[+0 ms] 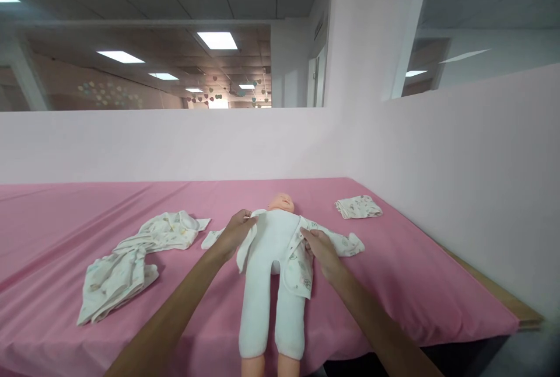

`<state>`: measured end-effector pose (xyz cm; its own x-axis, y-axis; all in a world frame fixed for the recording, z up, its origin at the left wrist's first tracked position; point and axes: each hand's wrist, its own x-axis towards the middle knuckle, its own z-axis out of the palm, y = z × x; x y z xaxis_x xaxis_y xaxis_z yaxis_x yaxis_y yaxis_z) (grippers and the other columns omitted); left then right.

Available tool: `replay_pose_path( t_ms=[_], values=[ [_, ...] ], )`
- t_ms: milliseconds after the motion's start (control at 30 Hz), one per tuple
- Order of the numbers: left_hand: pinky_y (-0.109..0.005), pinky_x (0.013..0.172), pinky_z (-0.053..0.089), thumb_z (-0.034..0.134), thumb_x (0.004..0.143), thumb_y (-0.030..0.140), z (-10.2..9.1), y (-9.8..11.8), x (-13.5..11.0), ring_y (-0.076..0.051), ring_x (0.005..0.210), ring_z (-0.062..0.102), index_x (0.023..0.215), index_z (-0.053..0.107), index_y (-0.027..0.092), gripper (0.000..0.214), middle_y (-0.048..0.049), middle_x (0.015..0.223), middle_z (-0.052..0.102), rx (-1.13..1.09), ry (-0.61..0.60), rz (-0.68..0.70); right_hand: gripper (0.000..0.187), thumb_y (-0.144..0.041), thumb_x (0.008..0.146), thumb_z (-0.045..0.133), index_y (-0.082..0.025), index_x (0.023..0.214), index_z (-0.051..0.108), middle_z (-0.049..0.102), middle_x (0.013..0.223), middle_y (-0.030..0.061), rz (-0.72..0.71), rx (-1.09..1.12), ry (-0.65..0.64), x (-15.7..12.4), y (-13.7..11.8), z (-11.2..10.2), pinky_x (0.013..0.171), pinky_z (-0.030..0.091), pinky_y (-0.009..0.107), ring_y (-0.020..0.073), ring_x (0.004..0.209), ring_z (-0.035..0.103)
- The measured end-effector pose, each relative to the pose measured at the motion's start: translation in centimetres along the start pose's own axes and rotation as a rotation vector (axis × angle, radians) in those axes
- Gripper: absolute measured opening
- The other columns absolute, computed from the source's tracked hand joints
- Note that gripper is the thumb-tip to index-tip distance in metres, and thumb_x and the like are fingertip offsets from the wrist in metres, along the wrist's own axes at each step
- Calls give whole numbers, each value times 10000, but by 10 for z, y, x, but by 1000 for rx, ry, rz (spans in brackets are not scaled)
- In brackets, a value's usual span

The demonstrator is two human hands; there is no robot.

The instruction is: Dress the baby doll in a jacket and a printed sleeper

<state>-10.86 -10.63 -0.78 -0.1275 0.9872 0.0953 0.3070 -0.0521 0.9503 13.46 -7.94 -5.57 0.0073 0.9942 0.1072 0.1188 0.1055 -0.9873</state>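
A baby doll [273,237] with a white cloth body lies on its back, head away from me and legs towards me. Its arms are in the sleeves of a small printed baby jacket [300,269], which hangs open at the front. My left hand [236,231] pinches the jacket's edge near the doll's shoulder, on the left. On the other side, my right hand [321,248] has its fingers closed on the opposite front edge. The doll's chest and legs show bare white cloth between the two panels.
A crumpled printed baby garment [135,254] lies on the left of the pink-covered table [210,307]. At the far right is a folded printed cloth [359,206]. White walls [175,143] with windows border the table behind and on the right.
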Motion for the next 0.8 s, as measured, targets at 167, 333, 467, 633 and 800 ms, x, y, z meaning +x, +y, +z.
replay_pose_path(
  t_ms=[167,333,467,633,800],
  values=[
    [-221,504,359,579,810,456,17,27,-16,-102,551,476,1024,563,211,327,23,760,574,108,-269,39,222,-285,711,584,-228,608,396,382,508,-45,153,69,-19,27,-11,8,445,305,268,106,465,345],
    [-243,527,382,529,842,445,28,31,-7,-145,592,564,963,583,210,269,4,736,623,381,-339,98,192,-215,692,484,-236,640,300,302,568,-73,-12,20,129,65,-33,23,476,263,237,93,521,303],
    [-282,699,429,522,833,540,36,21,27,-233,907,641,1044,559,198,404,-88,1018,681,625,27,122,174,-214,710,444,-229,632,289,278,599,-69,-155,-76,173,94,-45,39,513,244,232,100,571,297],
    [-297,680,413,499,793,662,47,14,58,-294,936,654,947,605,180,518,-135,1083,669,830,20,86,157,-185,680,484,-212,590,358,378,587,-62,-267,-252,65,90,-36,55,565,255,241,115,605,374],
    [-334,706,437,491,840,462,59,21,63,-320,946,667,956,648,167,354,-161,1077,675,965,19,125,82,-194,749,454,-198,679,496,549,701,-16,-316,-377,64,75,-30,54,601,284,249,146,684,467]
  ],
)
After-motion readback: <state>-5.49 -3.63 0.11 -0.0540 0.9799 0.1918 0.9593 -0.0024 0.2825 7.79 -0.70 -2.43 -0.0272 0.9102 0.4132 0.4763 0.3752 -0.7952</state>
